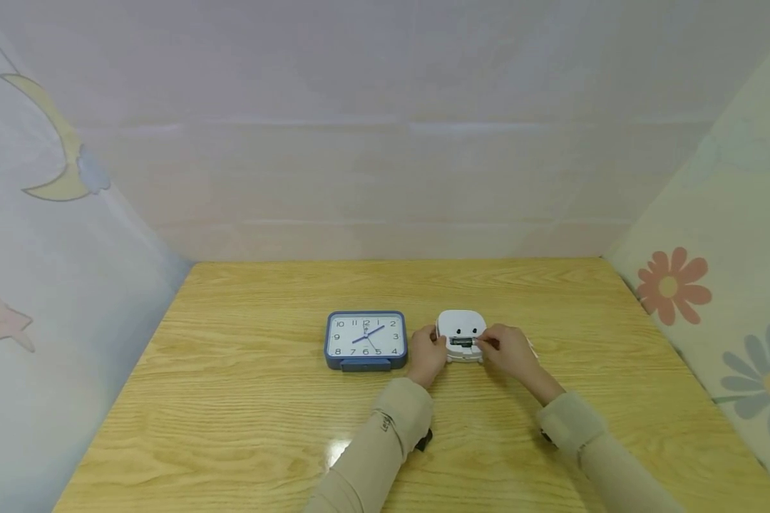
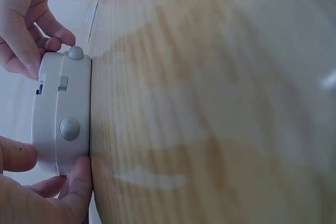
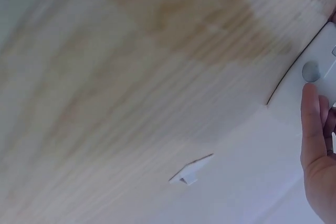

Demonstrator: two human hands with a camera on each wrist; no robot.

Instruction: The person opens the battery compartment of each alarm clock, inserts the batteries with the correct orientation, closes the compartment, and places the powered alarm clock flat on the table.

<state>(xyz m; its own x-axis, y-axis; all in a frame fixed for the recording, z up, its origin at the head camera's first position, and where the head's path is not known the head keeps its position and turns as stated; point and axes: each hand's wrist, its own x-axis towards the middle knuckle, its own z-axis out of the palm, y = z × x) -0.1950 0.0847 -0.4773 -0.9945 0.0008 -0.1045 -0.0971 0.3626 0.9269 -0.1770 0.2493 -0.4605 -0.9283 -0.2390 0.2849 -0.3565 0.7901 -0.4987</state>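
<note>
A white rounded device with small ball feet lies flat on the table, its battery compartment uncovered. Inside the compartment shows a dark battery. My left hand grips the device's left side, thumb on the upper face and fingers around the edge, as the left wrist view shows. At the compartment's right end, my right hand has thumb and forefinger pinched on the battery's end. Its other fingers are bent beside a ball foot. The fingertips partly hide that end of the battery.
A blue-framed clock lies face up just left of my left hand. To the right of my right hand is a small white cover. Fabric walls border the wooden table at the back and sides.
</note>
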